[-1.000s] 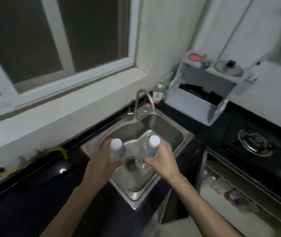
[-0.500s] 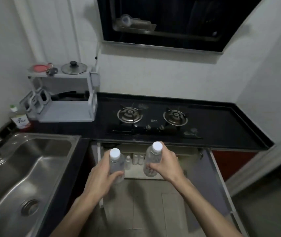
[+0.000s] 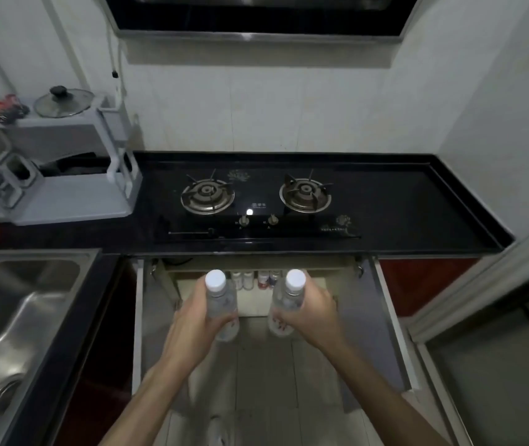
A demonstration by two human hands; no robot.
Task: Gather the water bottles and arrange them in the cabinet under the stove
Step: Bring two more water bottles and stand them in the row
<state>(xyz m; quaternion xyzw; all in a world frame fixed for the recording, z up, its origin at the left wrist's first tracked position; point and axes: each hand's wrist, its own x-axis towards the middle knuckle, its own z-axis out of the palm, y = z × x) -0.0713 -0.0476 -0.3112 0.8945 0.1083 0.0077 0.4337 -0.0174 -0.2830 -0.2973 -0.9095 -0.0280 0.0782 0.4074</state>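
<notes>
My left hand grips a clear water bottle with a white cap, held upright. In my right hand is a second clear bottle, also upright with a white cap. Both hang in front of the open cabinet under the two-burner gas stove. Its two doors stand swung out to either side. Several small bottles stand in a row at the back of the cabinet shelf, partly hidden by the bottles I hold.
A steel sink lies at the left. On the black counter left of the stove stands a grey rack with a pot lid on top. A range hood hangs above. Tiled floor lies below my arms.
My view has turned from the sink to face the stove and has come closer to the open cabinet. Both hands still hold their bottles, now in front of the cabinet opening.
</notes>
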